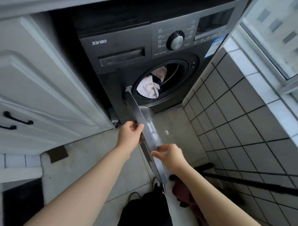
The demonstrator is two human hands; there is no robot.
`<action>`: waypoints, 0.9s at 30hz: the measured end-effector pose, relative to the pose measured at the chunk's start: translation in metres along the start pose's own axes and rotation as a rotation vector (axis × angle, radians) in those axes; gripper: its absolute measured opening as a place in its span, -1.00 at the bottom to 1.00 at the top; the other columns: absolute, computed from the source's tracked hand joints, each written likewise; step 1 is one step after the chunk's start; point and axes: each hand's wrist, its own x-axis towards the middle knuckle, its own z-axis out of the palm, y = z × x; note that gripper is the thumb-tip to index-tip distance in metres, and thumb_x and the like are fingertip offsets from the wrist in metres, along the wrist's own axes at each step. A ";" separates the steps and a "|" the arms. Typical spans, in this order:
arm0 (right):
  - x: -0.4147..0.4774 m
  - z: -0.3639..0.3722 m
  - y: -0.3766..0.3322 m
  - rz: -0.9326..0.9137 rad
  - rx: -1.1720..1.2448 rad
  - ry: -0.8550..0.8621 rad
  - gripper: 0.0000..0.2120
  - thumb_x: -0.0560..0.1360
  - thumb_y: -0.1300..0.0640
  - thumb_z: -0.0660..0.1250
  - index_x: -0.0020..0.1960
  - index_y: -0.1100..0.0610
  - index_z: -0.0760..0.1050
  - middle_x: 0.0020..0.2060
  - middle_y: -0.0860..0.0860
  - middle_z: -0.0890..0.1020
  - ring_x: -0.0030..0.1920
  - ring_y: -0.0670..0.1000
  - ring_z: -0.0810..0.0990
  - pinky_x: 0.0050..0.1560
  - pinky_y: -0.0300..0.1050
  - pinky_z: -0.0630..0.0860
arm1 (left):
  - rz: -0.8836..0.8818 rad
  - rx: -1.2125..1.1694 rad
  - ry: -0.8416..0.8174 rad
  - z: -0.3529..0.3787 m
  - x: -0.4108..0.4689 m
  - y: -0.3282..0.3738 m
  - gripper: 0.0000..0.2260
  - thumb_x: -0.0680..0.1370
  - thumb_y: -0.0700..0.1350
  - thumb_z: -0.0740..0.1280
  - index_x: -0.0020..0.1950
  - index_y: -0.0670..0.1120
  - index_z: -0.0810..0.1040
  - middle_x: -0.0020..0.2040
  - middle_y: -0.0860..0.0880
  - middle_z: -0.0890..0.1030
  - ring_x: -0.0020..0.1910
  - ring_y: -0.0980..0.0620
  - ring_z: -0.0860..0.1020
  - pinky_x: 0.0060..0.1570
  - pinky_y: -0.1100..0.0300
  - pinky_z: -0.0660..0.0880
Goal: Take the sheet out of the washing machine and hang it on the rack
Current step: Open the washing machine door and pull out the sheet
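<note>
First, with the left hand (129,135) and right hand (171,156) both curling their fingers (156,154) round the rim of the door (148,128), swing it wide from the washing machine (124,42), since the pale sheet (149,89) lies bunched inside its drum (176,72).

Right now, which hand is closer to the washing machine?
The left hand: it grips the open door nearer its hinge, while the right hand holds it farther out.
</note>
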 end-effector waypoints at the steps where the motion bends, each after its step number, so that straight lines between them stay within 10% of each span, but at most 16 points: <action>1: -0.003 0.011 -0.004 0.009 0.025 -0.019 -0.55 0.46 -0.06 0.42 0.24 0.19 0.55 0.15 0.07 0.64 0.17 0.04 0.58 0.19 -0.21 0.42 | 0.027 0.039 -0.004 -0.010 -0.002 -0.005 -0.86 0.45 0.03 0.40 -0.06 0.03 0.55 -0.05 -0.04 0.67 -0.03 -0.04 0.64 -0.04 -0.12 0.62; 15: -0.008 0.115 -0.070 0.084 0.345 -0.116 -0.66 0.45 0.05 0.46 0.15 0.20 0.57 -0.07 0.03 0.65 -0.11 0.03 0.68 -0.16 -0.08 0.66 | 0.079 0.059 0.021 -0.111 -0.003 -0.040 -0.80 0.50 -0.15 0.43 0.11 -0.08 0.59 0.03 0.00 0.66 0.05 0.05 0.61 0.11 0.08 0.55; 27: 0.003 0.144 -0.091 0.043 0.325 -0.133 -0.75 0.46 0.00 0.42 0.09 0.09 0.58 -0.06 -0.01 0.67 -0.03 -0.03 0.63 0.07 0.03 0.60 | 0.185 0.134 0.124 -0.143 -0.005 -0.047 -0.84 0.50 -0.27 0.40 0.03 -0.06 0.56 -0.06 0.02 0.62 -0.10 0.18 0.58 -0.06 0.46 0.45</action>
